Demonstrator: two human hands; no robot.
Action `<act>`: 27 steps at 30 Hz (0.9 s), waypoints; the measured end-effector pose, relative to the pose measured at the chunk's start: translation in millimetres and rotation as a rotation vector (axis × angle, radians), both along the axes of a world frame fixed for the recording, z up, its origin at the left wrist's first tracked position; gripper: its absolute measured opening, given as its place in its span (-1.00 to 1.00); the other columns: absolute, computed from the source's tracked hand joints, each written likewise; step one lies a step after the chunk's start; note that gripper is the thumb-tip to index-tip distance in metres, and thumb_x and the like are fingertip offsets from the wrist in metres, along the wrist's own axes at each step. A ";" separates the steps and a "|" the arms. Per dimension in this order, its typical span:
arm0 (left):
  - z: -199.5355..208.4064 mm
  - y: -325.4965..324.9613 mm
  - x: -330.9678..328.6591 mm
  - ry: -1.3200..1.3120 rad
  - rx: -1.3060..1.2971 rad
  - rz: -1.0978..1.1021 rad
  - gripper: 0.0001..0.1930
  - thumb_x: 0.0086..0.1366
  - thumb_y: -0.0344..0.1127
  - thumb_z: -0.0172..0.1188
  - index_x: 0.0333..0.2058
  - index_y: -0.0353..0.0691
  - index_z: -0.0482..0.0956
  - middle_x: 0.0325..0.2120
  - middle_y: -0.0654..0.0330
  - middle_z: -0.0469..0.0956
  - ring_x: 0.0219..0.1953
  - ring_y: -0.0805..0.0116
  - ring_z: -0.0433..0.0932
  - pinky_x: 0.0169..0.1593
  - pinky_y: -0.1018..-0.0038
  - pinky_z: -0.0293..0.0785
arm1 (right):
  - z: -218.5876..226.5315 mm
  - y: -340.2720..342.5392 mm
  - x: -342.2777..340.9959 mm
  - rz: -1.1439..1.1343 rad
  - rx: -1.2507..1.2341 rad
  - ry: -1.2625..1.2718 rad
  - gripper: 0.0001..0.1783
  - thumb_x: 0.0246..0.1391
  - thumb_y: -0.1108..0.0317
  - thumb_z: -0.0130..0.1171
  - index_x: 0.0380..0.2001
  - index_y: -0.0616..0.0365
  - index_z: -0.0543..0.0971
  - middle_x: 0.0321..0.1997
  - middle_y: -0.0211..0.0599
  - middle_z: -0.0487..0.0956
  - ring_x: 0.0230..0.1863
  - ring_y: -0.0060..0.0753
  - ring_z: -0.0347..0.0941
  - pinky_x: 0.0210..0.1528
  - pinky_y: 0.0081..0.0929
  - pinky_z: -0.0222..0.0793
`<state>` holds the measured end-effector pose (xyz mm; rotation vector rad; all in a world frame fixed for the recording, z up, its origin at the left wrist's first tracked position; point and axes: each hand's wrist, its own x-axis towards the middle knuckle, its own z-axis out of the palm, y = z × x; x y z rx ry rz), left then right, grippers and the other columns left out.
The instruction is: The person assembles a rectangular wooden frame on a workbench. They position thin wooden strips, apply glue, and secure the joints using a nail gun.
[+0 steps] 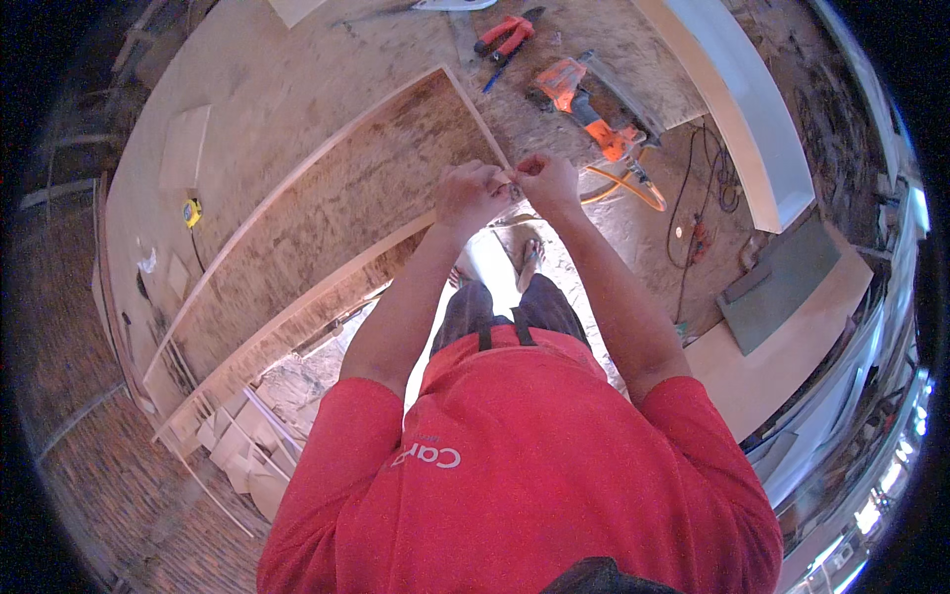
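Observation:
Both my hands meet at the near right corner of a long, thin-edged wooden frame [327,147] that lies on the work table [633,59]. My left hand [473,196] is closed, its fingers bent together against the corner. Beside it my right hand [547,185] is closed in a pinch, its fingertips almost touching the left ones. Whatever is between the fingers is too small and covered to make out. Just beyond my right hand lies an orange and black air nail gun [594,119] with an orange hose [628,186].
Red-handled pliers [510,38] and a blue pen [493,79] lie past the frame. A yellow tape measure [192,211] is at the left. At the right stand a white curved panel [737,99] and a grey-green sheet [782,287]. Offcuts [242,436] are heaped at lower left.

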<state>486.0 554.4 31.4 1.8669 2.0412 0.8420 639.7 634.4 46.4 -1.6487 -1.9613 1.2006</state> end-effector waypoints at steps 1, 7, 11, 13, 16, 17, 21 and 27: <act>2.3 -0.9 0.3 0.008 -0.012 0.000 -0.87 0.05 -0.15 0.37 -0.41 0.03 0.72 -0.51 0.29 0.60 -0.36 0.22 0.64 -0.15 0.16 0.49 | 2.0 -0.2 -1.1 0.001 0.016 -0.011 -0.70 -0.06 0.18 0.54 -0.35 0.16 0.75 -0.41 -0.22 0.74 -0.37 -0.32 0.69 -0.24 -0.38 0.58; -5.7 0.6 -2.7 0.049 0.095 -0.034 -0.86 0.05 -0.12 0.43 -0.45 0.07 0.68 -0.55 0.25 0.53 -0.46 0.13 0.59 -0.36 0.17 0.54 | 9.4 1.4 -2.4 0.050 0.016 -0.096 -0.71 -0.05 0.19 0.52 -0.36 0.16 0.75 -0.41 -0.22 0.74 -0.34 -0.29 0.70 -0.22 -0.34 0.58; -14.1 -1.2 -5.9 -0.054 0.068 -0.054 -0.89 0.03 -0.17 0.43 -0.46 0.09 0.68 -0.56 0.28 0.53 -0.44 0.19 0.59 -0.28 0.18 0.50 | 11.5 1.3 -2.6 0.066 0.028 -0.096 -0.73 -0.05 0.16 0.48 -0.38 0.13 0.75 -0.41 -0.17 0.73 -0.33 -0.19 0.69 -0.20 -0.25 0.58; -22.4 0.6 -7.2 -0.034 0.009 -0.062 -0.88 0.03 -0.12 0.41 -0.47 0.09 0.70 -0.55 0.32 0.56 -0.35 0.26 0.62 -0.09 0.17 0.42 | 6.5 3.0 -2.4 0.089 0.055 -0.119 -0.72 -0.07 0.07 0.46 -0.42 0.04 0.76 -0.40 -0.13 0.71 -0.31 -0.02 0.68 -0.18 -0.14 0.58; -22.9 -0.7 -6.6 -0.053 0.023 -0.047 -0.88 0.03 -0.10 0.42 -0.48 0.11 0.69 -0.56 0.33 0.55 -0.35 0.26 0.62 -0.09 0.17 0.39 | 0.0 3.5 -1.6 0.105 0.106 -0.109 -0.72 -0.06 0.09 0.44 -0.43 0.07 0.75 -0.40 -0.10 0.71 -0.31 0.00 0.68 -0.19 -0.13 0.58; -20.3 -0.5 -6.8 -0.048 0.048 -0.061 -0.87 0.02 -0.13 0.43 -0.48 0.09 0.67 -0.57 0.30 0.54 -0.39 0.23 0.60 -0.15 0.18 0.43 | -0.7 2.9 -1.5 0.098 0.098 -0.106 -0.73 -0.05 0.14 0.44 -0.42 0.11 0.74 -0.40 -0.10 0.72 -0.32 -0.06 0.69 -0.20 -0.19 0.57; -14.8 -2.7 -9.7 -0.043 0.084 -0.086 -0.84 0.00 -0.16 0.45 -0.46 0.05 0.64 -0.59 0.25 0.51 -0.45 0.16 0.56 -0.24 0.17 0.48 | 16.8 -5.3 -6.3 0.041 0.032 -0.070 -0.76 -0.01 0.25 0.44 -0.37 0.21 0.72 -0.38 -0.11 0.73 -0.32 -0.17 0.71 -0.20 -0.29 0.58; -10.3 -1.7 -6.6 -0.015 0.102 -0.079 -0.83 0.03 -0.12 0.42 -0.44 0.04 0.65 -0.58 0.28 0.51 -0.41 0.19 0.58 -0.19 0.18 0.41 | 10.9 -28.9 -8.5 -0.098 0.124 0.053 -0.78 0.06 0.22 0.34 -0.32 0.13 0.71 -0.37 -0.03 0.71 -0.29 0.08 0.68 -0.21 -0.10 0.55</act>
